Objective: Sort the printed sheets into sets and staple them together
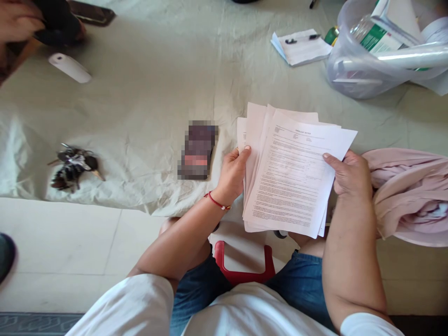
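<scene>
We note first the wrinkled grey-green cloth [140,88], whose loose near edge, if tugged, could drag along whatever lies upon it. At upper right, papers [399,18] jut above the rim of the translucent plastic tub [338,77]; a bump could spill them. The pink fabric [392,172] lies touching or just beside the right forearm (we cannot tell which) and could catch a moving arm. The printed sheets [290,182], unevenly fanned, are held tilted over the cloth's near edge, above the denim shorts [304,275]. We see the right hand [352,172] pinching their right edge, thumb on the front page, and the left hand [234,172] grasping the left margin, thumb apparently on a page behind; should the right thumb ease, the front page could slip downward. The smartphone [198,149], its screen pixelated, lies near the left wrist, where an outward sweep could knock it. The key bunch [77,165], near the cloth's edge, could fall were that edge pulled.
</scene>
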Tool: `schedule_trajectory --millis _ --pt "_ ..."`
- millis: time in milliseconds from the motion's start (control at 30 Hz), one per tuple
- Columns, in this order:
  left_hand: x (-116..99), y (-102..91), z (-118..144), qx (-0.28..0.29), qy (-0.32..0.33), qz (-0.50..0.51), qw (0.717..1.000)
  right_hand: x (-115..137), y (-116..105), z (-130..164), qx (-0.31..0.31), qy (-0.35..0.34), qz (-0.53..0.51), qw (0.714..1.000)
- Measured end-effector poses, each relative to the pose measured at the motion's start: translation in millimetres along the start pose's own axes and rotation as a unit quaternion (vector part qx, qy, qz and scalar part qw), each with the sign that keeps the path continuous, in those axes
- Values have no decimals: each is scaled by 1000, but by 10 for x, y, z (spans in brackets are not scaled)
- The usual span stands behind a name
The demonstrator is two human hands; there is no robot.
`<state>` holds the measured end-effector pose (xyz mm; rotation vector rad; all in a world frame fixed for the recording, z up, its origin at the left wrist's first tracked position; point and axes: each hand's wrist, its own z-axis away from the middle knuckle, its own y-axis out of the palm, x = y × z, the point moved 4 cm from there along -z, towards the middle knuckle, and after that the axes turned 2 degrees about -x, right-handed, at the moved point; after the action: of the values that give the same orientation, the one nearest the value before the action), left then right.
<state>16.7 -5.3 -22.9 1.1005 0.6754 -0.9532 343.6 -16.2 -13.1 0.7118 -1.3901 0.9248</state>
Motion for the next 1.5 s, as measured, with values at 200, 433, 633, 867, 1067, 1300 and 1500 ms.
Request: schedule_trajectory --millis 200,433,633,867,1067,1300,1500 --pt "22 -26 -23 6 8 -3 1000 4 -4 -5 6 -1 -6 1000" --pt "-1 -17 6 3 1 12 1000 -3 -45 -40 -14 -22 -11 1000" --pt "-18 -3 33 -12 -7 11 1000 6 -144 -77 -25 -30 -7 999" --pt "-15 -7 21 -19 -7 6 1000 53 -206 -65 -47 -32 -12 998" --pt "-13 5 37 7 -6 -15 1000 -4 -51 -35 29 16 -3 999" --pt "-53 53 68 30 -3 -2 1000 28 44 38 43 33 -4 999" --pt "-57 29 64 9 -10 -9 1000 55 49 28 26 27 -22 999"
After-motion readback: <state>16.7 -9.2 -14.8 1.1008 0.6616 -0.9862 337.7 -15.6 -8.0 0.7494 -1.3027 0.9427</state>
